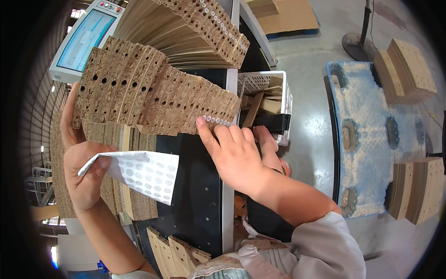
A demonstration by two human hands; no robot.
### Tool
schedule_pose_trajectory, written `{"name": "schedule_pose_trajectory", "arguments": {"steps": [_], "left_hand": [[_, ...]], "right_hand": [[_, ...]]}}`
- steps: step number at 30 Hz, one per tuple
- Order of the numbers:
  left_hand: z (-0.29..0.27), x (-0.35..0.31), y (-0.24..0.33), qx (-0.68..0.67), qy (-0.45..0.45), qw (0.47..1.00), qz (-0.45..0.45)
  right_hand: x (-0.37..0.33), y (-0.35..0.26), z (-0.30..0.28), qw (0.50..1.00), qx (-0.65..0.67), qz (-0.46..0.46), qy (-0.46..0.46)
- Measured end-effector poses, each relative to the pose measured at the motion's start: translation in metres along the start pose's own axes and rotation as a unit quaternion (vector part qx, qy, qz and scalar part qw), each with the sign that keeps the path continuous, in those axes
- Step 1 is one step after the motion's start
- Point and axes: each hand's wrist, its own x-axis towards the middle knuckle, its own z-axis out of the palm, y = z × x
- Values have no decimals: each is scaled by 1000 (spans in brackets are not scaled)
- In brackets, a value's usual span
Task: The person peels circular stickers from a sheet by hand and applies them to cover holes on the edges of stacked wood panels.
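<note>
A row of particle boards (153, 88) stands on edge before me, their rough brown edges drilled with holes. My left hand (88, 169) pinches a white sheet of round stickers (146, 174) between thumb and fingers, while its raised finger rests against the left end of the row. My right hand (234, 151) lies at the row's near right side, one finger stretched onto the board edges beside a line of small round white stickers (217, 120). Its other fingers bend against the boards, and no object shows in it. The undersides of those fingers are hidden.
Behind stands another board row (200, 28) with white stickers. A screen (86, 39) is at the far left. Right of the black table (195, 195) are a white crate (288, 104) with wood offcuts, a bare foot (265, 137), and a blue pallet (367, 153) with board stacks.
</note>
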Motion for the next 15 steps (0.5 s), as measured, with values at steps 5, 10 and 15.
{"name": "schedule_pose_trajectory", "arguments": {"steps": [5, 10, 15], "left_hand": [[1, -1, 4, -20, 7, 1000, -23], [1, 5, 10, -116, -5, 992, -43], [-27, -17, 28, -121, 59, 989, -63]], "right_hand": [[-3, -10, -6, 997, 73, 14, -29], [-19, -18, -22, 975, 203, 92, -23], [-44, -31, -56, 918, 355, 139, 112]]}}
